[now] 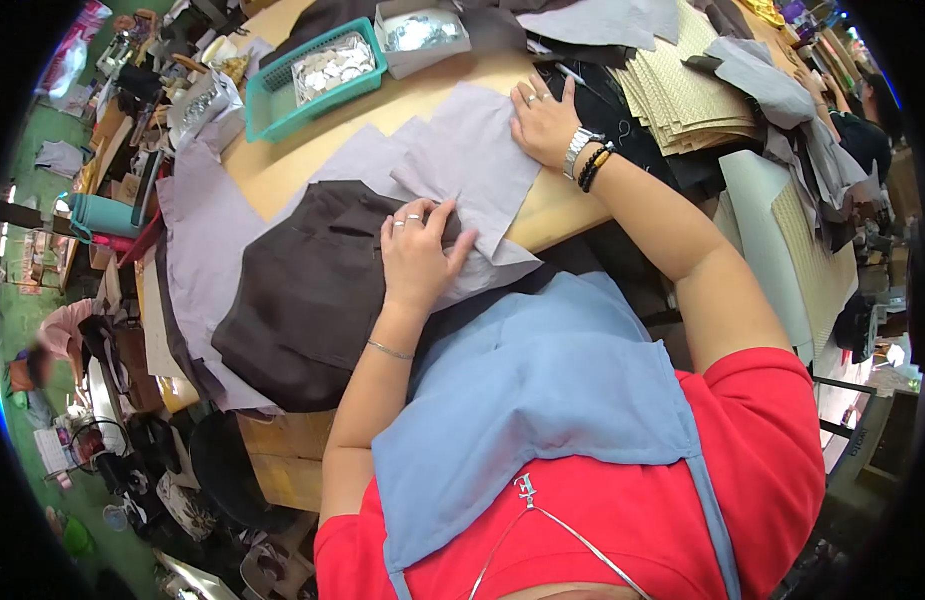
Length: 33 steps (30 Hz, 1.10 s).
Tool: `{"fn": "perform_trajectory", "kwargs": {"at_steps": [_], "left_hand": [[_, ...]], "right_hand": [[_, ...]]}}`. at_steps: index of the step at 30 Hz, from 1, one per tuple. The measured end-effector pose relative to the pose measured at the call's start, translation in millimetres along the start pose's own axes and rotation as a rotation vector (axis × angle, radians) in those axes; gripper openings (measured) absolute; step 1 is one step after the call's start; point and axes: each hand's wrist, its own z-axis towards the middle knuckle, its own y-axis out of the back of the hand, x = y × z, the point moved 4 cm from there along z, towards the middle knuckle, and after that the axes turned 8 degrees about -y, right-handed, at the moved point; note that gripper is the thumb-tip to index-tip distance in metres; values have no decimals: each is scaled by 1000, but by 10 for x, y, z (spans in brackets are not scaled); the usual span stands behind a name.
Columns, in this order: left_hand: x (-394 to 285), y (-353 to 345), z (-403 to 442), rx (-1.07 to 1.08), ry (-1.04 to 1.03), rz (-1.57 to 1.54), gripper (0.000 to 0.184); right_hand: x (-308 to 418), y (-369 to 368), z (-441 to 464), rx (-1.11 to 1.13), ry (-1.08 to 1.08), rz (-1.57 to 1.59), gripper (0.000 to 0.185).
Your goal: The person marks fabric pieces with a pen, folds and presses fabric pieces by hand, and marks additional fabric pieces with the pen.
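Note:
My left hand [417,250] rests on a dark brown cloth piece [302,290], its fingers bent and a fold of the cloth between fingers and thumb. Beneath and beyond the brown piece lies thin lilac-grey fabric [472,150], creased and bunched beside my left thumb. My right hand [545,122], with a watch and beads at the wrist, lies palm down at the far right edge of that fabric, fingers apart. More lilac-grey fabric [207,210] spreads out to the left under the brown piece.
A teal basket [267,120] of pale flat pieces and a white box [422,50] of shiny small parts stand on the table [272,175]. Stacked quilted cream sheets [672,90] sit at right, near black fabric [612,110]. Other people are at the far right and far left.

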Motion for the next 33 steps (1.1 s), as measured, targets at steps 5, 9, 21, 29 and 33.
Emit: {"fn": "perform_trajectory", "kwargs": {"at_steps": [5,9,21,29,33], "left_hand": [[-117,-10,103,46,4,146,56],[-319,-194,404,3,-88,91,61],[171,-455,498,-169,501,-1089,24],[193,-243,147,-309,697,-1822,49],[194,-125,235,-288,729,-1698,52]], "right_hand": [[-85,61,-321,-118,-92,437,56],[-130,71,-730,-206,-188,815,51],[-187,-49,-565,-315,-465,1986,69],[683,146,-203,439,-168,2247,56],[722,218,-292,326,-101,2196,33]]}}
